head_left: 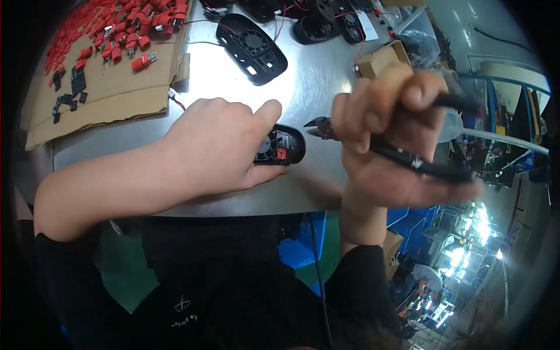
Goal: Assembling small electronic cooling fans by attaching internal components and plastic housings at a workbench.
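Observation:
My left hand (219,143) is closed round a black oval plastic housing (296,144) on the metal table, its thumb and fingers along the edges. Part of a round fan and a small red piece (282,154) show inside the housing; the rest is hidden under the hand. My right hand (394,140), blurred, is raised to the right of the housing. It grips a pair of cutting pliers (402,156) with black handles. The jaws (318,127) point left, just beyond the housing's right end, apart from it.
A cardboard sheet (116,111) at the far left bears a heap of red parts (137,29) and some small black pieces (77,81). Another black fan housing (254,49) lies farther back on the table (204,76). More housings with wires (318,26) and a small cardboard box (379,58) stand behind.

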The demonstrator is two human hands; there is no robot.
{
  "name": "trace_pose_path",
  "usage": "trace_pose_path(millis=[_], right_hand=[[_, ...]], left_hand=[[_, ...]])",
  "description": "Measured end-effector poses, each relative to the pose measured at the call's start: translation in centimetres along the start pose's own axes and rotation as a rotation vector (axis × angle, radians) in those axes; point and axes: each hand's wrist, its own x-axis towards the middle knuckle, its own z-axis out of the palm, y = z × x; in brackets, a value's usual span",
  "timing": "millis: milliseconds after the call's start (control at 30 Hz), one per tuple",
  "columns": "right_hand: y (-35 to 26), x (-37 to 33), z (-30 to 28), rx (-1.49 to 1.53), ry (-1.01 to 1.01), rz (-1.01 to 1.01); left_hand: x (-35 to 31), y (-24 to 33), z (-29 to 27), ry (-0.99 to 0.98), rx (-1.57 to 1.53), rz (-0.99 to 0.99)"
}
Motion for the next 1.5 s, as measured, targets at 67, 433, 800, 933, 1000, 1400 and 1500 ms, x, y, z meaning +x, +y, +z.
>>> trace_pose_path(millis=[67,433,800,933,1000,1400,1500], right_hand=[[0.3,-1.2,0.8,-0.056,0.073,-0.010],[2.2,-2.1,3.4,-0.026,0.145,0.210],[2.2,-1.8,2.8,0.032,0.150,0.391],[2.6,-1.9,1.7,0.175,0.027,0.408],[2.6,-1.7,0.8,0.221,-0.058,0.403],[3.0,-0.2,-0.9,0.541,-0.351,0.434],[1.7,0.8,-0.3,0.400,-0.408,0.567]], left_hand=[[0.0,0.4,-0.7,-0.060,0.010,-0.064],[-0.1,-0.1,-1.4,-0.140,-0.132,-0.109],[-0.1,0.4,-0.5,-0.176,-0.114,-0.094],[-1.0,-0.9,1.4,0.063,0.108,0.135],[-0.5,-1.7,1.6,0.093,0.105,0.204],[1.1,-3.1,1.4,0.094,0.044,0.414],[0.9,-3.2,1.2,0.064,0.054,0.416]])
